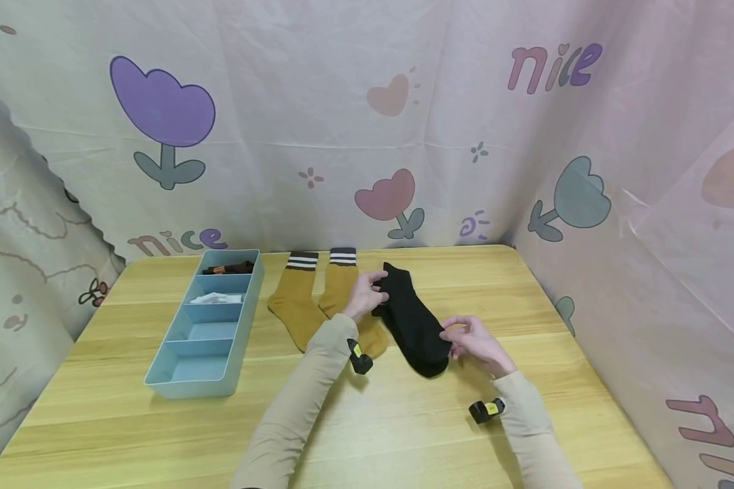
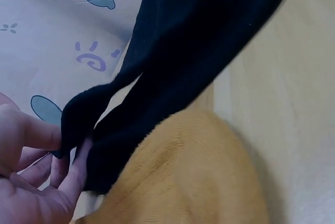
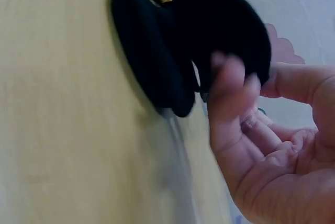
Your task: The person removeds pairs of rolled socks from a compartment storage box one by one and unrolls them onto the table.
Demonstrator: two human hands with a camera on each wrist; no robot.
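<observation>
Two black socks lie one over the other in the head view, slanting between the hands. The upper black sock (image 3: pixel 225 25) is lifted partly off the lower black sock (image 3: pixel 146 51), with a gap between them in both wrist views. My left hand (image 1: pixel 363 297) pinches the upper sock at its far end, thumb and fingers on the edge. At the near, rounded end, my right hand (image 1: pixel 477 341) pinches the same sock between thumb and fingers. Just left of them lies a mustard sock (image 1: pixel 341 278) with a dark, white-striped cuff, partly covered by the left hand and sleeve.
Another mustard sock (image 1: pixel 300 295) lies further left. A light blue divided box (image 1: pixel 235 353) stands on the wooden table (image 1: pixel 404 435) at the left, with a dark brown item (image 1: pixel 229 268) and a white item (image 1: pixel 217 298) in its rear compartments. A printed curtain (image 1: pixel 281 102) surrounds the table.
</observation>
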